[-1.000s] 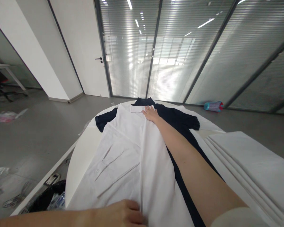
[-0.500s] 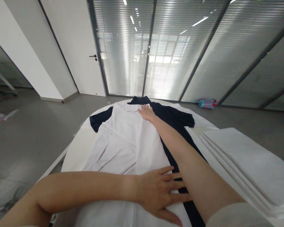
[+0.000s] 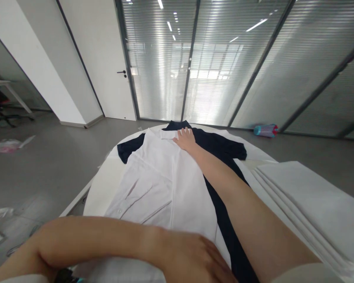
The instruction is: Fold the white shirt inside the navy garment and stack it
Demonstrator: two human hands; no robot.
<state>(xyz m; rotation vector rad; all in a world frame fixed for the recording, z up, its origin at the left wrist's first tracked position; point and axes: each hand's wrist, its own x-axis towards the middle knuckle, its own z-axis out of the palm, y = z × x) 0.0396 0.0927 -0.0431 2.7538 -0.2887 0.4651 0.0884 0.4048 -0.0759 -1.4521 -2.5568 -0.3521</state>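
Note:
A white garment (image 3: pixel 156 173), creased on its left half, lies lengthwise over a dark navy short-sleeved shirt (image 3: pixel 224 143) whose collar and sleeves stick out beyond it. My right hand (image 3: pixel 185 138) rests flat at the top of the white garment, beside its neckband, fingers spread. Low in view, my left hand (image 3: pixel 191 255) reaches across the white garment's lower part towards its right edge. Its fingers are stretched out, slightly blurred and pointing down to the right; their tips run out of view at the bottom. The lower ends of both garments are hidden or cut off.
The garments lie on a white round-ended table (image 3: pixel 102 184). To the right is a stack of folded white sheets (image 3: pixel 309 196). Beyond stand a glass partition (image 3: pixel 212 94) and a white door (image 3: pixel 106 59). A blue-and-red bundle (image 3: pixel 265 130) and plastic bags (image 3: pixel 7 146) lie on the floor.
My left hand has moved down and nearer to me, its fingers now less spread and pointing downward. My right hand stays at the neckband. The view has shifted slightly left.

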